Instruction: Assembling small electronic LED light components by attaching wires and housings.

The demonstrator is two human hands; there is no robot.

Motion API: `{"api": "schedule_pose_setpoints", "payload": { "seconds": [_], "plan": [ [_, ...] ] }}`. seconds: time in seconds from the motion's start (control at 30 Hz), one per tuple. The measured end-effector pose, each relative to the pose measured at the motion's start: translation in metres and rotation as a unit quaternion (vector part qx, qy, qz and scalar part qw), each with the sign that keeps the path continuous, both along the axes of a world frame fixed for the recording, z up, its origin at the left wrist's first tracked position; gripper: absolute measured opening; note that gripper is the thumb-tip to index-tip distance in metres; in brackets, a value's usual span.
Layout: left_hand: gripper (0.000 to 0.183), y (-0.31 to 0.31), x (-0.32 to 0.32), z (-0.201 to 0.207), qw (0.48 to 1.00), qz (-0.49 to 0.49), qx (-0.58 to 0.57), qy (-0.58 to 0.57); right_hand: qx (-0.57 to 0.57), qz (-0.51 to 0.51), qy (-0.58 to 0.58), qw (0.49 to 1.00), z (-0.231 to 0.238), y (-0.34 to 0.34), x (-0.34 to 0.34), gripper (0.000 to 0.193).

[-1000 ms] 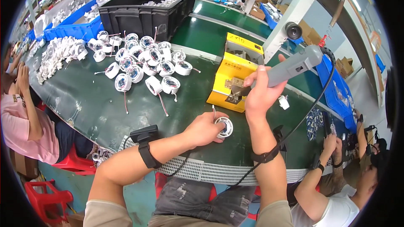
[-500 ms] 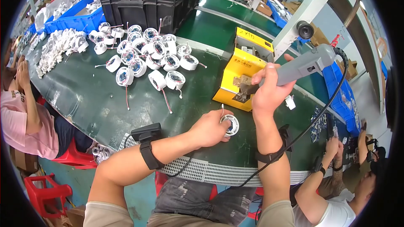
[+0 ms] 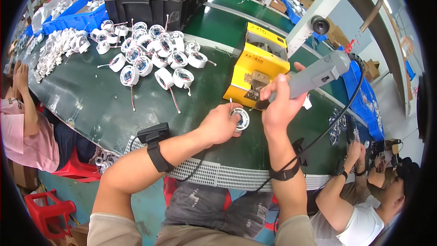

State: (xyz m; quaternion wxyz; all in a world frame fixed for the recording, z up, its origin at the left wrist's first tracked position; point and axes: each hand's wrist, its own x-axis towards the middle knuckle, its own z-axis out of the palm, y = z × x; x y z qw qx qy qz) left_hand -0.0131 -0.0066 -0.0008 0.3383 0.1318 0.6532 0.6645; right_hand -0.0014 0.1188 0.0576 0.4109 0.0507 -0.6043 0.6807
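My left hand point(image 3: 223, 124) grips a round white ring-shaped housing point(image 3: 244, 119) with dark parts inside, resting on or just above the green work surface. A short wire end sticks up beside its thumb. My right hand point(image 3: 283, 105) is wrapped round a grey electric screwdriver point(image 3: 321, 74) with a black cable, held tilted. Its dark front end points down left, close to the lower front of a yellow screw feeder point(image 3: 260, 64); the very tip is hard to make out. Several similar white housings point(image 3: 154, 52) with thin wires lie heaped to the left.
A black bin point(image 3: 154, 4) stands behind the heap, with a blue crate point(image 3: 77, 20) and small white parts point(image 3: 57, 54) farther left. Metal uprights point(image 3: 318, 18) rise at the back right. Co-workers sit on both sides. The screwdriver's cable point(image 3: 327, 132) hangs across my right forearm.
My right hand has drawn the screwdriver down and toward me from the feeder's front plate. My left hand has moved slightly forward with the white housing. The whole view has shifted a little.
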Motion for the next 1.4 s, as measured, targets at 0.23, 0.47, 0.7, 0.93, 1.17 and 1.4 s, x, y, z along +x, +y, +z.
{"api": "schedule_pose_setpoints", "payload": {
  "seconds": [0.23, 0.47, 0.7, 0.93, 1.17, 1.4],
  "plan": [
    [0.033, -0.001, 0.000, -0.007, 1.000, 0.020, 0.012, -0.005, -0.015, 0.038, -0.019, 0.999, -0.011, -0.017, 0.016, 0.044],
    [0.035, 0.000, 0.003, -0.003, 1.000, 0.014, 0.006, 0.000, -0.005, 0.060, -0.022, 0.998, -0.015, -0.017, 0.020, 0.043],
    [0.030, -0.002, 0.001, -0.002, 1.000, 0.019, -0.001, 0.017, 0.021, 0.084, -0.031, 0.996, -0.023, -0.020, 0.017, 0.041],
    [0.029, 0.007, -0.001, -0.007, 0.998, 0.009, 0.016, 0.053, 0.045, 0.118, -0.020, 0.992, -0.027, -0.010, 0.021, 0.041],
    [0.030, -0.035, -0.023, 0.015, 0.829, 0.109, -0.219, 0.503, 0.065, 0.247, 0.030, 0.966, -0.029, 0.007, 0.014, 0.056],
    [0.070, -0.079, -0.048, 0.039, 0.616, 0.312, -0.401, 0.603, 0.287, -0.291, -0.181, 0.894, -0.027, 0.125, 0.028, 0.032]
  ]
}}
